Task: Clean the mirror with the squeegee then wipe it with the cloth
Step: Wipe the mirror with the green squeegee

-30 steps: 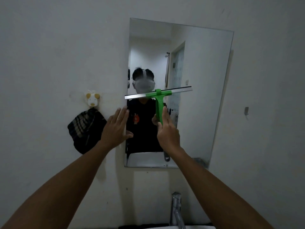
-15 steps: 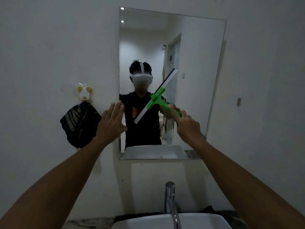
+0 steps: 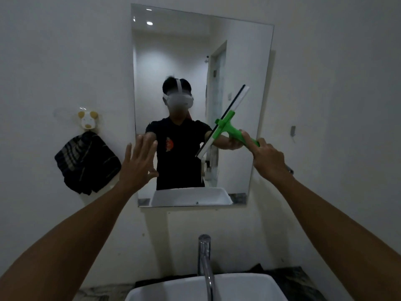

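A frameless rectangular mirror (image 3: 173, 51) hangs on the white wall above the basin. My right hand (image 3: 268, 158) grips the green handle of a squeegee (image 3: 227, 124), whose blade tilts steeply from lower left to upper right over the mirror's right half. My left hand (image 3: 138, 166) is flat with fingers spread at the mirror's left edge, holding nothing. A dark striped cloth (image 3: 86, 162) hangs on the wall left of the mirror.
A pig-shaped hook (image 3: 87, 120) holds the cloth. A chrome tap (image 3: 205, 263) rises over the white basin (image 3: 238, 285) at the bottom. A small wall hook (image 3: 293, 130) sits right of the mirror. The mirror reflects a person.
The squeegee has swung from level to steeply tilted and moved right across the mirror with my right hand. My left hand stayed at the mirror's left edge. The view dropped toward the basin.
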